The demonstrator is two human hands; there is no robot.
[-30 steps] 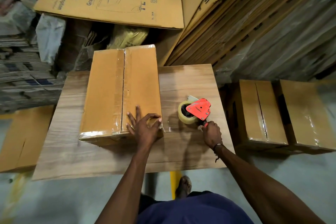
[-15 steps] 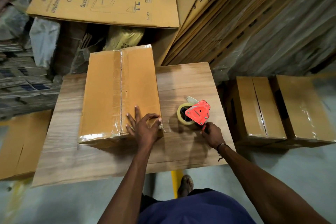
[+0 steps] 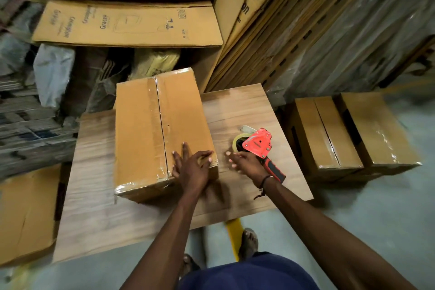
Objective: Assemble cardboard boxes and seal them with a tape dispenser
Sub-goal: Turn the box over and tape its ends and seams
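Flatly, the left hand [image 3: 191, 167] is pressed with spread fingers on the taped cardboard box [image 3: 160, 129]; the right hand [image 3: 246, 163] is held open, empty, just beside the red tape dispenser [image 3: 257, 143] laid on the wooden table [image 3: 98, 207]

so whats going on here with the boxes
A person is sealing a cardboard box on a wooden table. The left hand presses on the box's near corner, its centre seam already taped. The right hand is open, off the red tape dispenser lying on the table. Two taped boxes sit on the floor.
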